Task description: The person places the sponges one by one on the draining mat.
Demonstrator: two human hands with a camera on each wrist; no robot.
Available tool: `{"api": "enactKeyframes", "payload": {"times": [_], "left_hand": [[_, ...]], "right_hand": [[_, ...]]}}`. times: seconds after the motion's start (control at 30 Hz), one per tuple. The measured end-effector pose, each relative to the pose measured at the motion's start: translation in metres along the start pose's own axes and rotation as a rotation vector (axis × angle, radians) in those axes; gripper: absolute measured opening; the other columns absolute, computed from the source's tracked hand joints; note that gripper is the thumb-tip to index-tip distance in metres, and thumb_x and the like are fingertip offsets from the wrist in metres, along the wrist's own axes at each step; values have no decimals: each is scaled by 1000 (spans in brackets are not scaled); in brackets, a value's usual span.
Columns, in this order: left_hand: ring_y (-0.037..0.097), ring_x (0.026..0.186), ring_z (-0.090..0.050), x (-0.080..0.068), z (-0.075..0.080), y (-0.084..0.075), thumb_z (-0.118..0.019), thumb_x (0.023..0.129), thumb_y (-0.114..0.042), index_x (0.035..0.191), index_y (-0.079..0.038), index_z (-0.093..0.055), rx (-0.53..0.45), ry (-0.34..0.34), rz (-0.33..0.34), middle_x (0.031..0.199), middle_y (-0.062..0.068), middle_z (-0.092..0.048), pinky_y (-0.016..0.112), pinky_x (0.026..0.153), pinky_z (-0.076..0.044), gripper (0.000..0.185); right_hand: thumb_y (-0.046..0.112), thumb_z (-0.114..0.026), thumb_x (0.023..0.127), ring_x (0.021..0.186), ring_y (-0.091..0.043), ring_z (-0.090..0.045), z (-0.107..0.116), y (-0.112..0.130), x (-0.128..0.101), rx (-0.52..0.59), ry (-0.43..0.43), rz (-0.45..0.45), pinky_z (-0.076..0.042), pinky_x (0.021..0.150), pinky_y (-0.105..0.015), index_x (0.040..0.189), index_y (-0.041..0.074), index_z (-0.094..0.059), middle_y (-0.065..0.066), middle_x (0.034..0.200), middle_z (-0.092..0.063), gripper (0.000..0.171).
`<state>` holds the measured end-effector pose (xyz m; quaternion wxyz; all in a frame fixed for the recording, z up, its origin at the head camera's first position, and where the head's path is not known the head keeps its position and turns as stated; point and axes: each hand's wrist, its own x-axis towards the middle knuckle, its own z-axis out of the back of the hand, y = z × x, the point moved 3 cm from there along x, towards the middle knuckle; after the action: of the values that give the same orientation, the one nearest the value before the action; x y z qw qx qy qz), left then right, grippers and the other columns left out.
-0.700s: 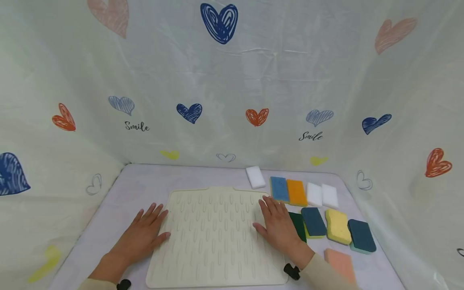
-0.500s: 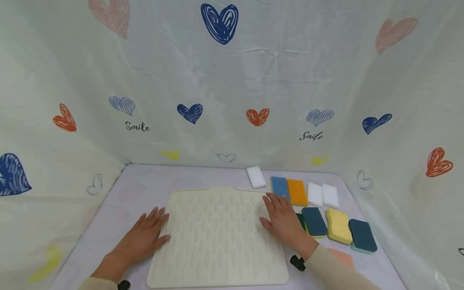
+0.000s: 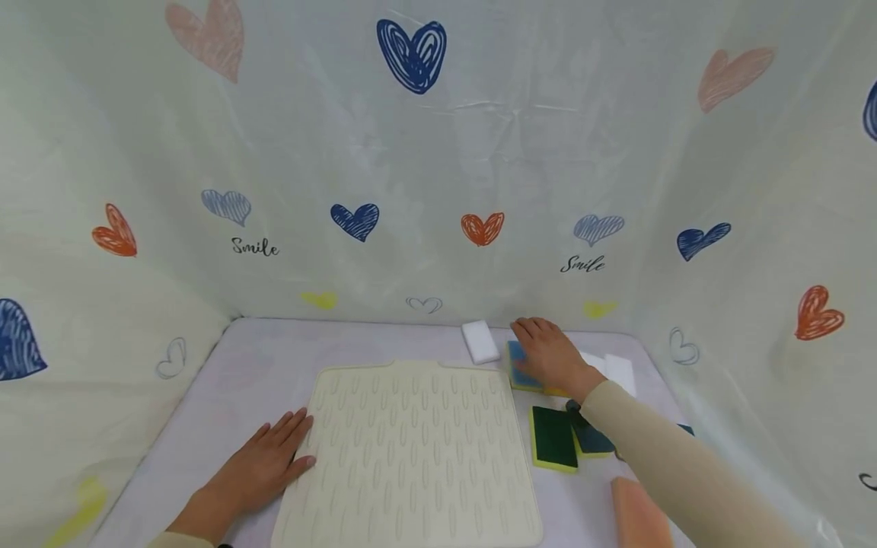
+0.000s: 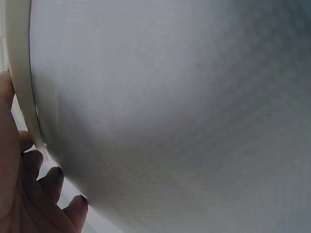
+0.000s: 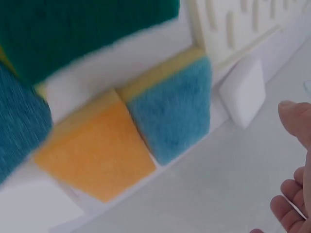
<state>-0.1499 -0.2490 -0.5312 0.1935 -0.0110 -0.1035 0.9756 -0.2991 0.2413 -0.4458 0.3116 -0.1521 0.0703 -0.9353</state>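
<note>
A cream ribbed mat point(image 3: 411, 457) lies flat on the table. My left hand point(image 3: 256, 464) rests at its left edge with the fingers extended; the left wrist view shows those fingertips point(image 4: 75, 211) on the pale surface. My right hand point(image 3: 551, 354) hovers over the back row of sponges, with nothing held. Beneath it in the head view are a blue sponge point(image 3: 524, 377) and an orange sponge, mostly hidden. In the right wrist view the orange sponge point(image 5: 99, 150) and the blue sponge point(image 5: 175, 107) lie side by side, apart from the loosely bent fingers point(image 5: 286, 204).
Left of the blue sponge lies a white sponge point(image 3: 480, 342). A dark green scouring sponge point(image 3: 555, 438) sits right of the mat, beside a dark blue one point(image 3: 592, 441). A peach sponge point(image 3: 640, 514) is nearer me. My right sleeve point(image 3: 671, 457) covers others. A heart-printed curtain point(image 3: 425, 152) hangs behind.
My right hand has left the mat's right edge and moved forward over the blue and orange sponges, uncovering the dark green sponge. My left hand stays at the mat's left edge.
</note>
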Motion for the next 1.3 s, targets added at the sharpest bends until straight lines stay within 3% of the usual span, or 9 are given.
{"api": "enactKeyframes", "payload": {"times": [0.23,0.43,0.73,1.0,1.17,1.3], "left_hand": [[43,151,-43,-2,-2,1,-57,107,-50,156,1,-48,-9,11,15,164,20,-45,66,118,-37,71],[44,150,-44,-1,2,-3,-58,107,-48,156,1,-48,-22,-3,1,162,20,-47,67,117,-37,70],[42,151,-43,-2,-4,1,-58,106,-50,156,0,-48,-11,-2,17,162,19,-47,67,118,-37,71],[41,152,-43,-1,-8,6,-58,106,-52,157,-1,-48,8,-26,12,162,18,-48,65,118,-36,73],[40,151,-44,0,-5,6,-59,105,-51,157,-1,-48,-1,-25,10,162,18,-48,65,118,-37,72],[39,149,-48,0,-12,9,-60,104,-52,155,-2,-50,3,-91,-15,159,19,-52,58,126,-29,72]], "right_hand": [[41,-87,88,135,-38,-56,-9,-8,39,-39,96,44,-48,114,-54,148,-1,-54,-18,147,-59,80],[45,-83,92,142,-38,-51,-26,-6,58,-28,174,39,-46,115,-55,150,1,-52,-16,151,-56,79],[48,-83,90,139,-36,-52,-56,3,69,-44,193,29,-46,114,-54,144,2,-56,-13,146,-58,76],[49,-86,87,146,-37,-43,-67,3,73,2,235,-70,-42,117,-57,155,5,-47,-14,157,-48,91],[52,-85,86,149,-36,-42,-70,1,77,4,261,-34,-41,118,-57,160,5,-41,-14,162,-46,98],[54,-83,88,149,-36,-44,-70,0,79,9,296,-2,-41,119,-58,161,4,-39,-14,162,-46,99]]}}
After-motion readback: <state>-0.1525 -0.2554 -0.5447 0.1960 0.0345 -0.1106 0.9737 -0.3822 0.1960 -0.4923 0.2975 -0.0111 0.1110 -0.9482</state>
